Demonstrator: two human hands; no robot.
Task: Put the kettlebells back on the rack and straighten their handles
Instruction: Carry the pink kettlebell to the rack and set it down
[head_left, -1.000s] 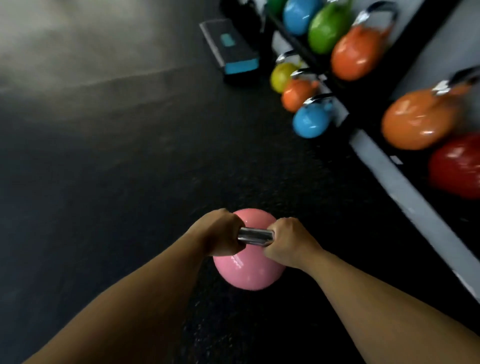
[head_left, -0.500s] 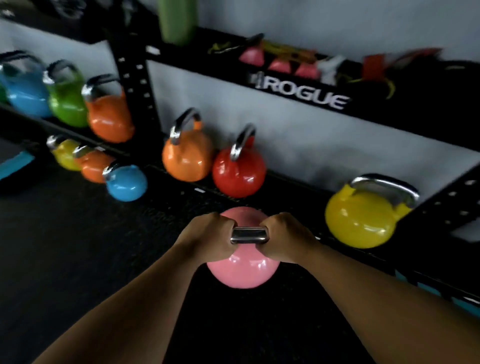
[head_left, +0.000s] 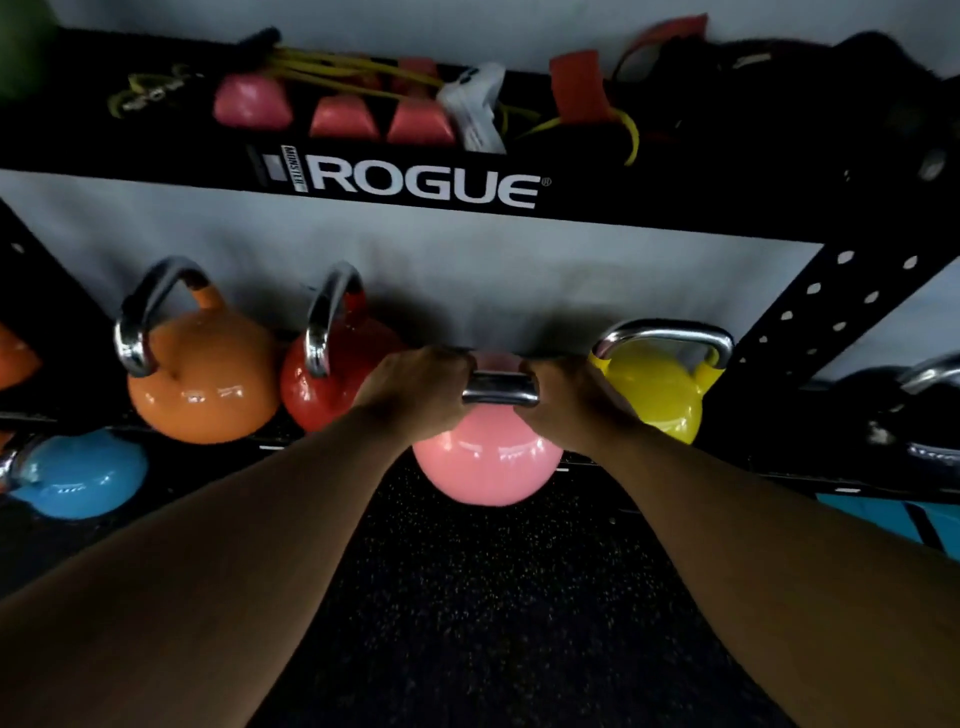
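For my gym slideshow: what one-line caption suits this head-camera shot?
Both hands, left hand and right hand, carry a pink kettlebell toward the rack.

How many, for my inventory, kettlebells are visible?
6: orange kettlebell, red kettlebell, yellow kettlebell shelved; pink kettlebell held centre; blue kettlebell lower left; orange sliver far left. More may hide at right.

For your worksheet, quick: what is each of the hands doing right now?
Left hand: closed on the pink kettlebell handle.
Right hand: closed on the same handle.
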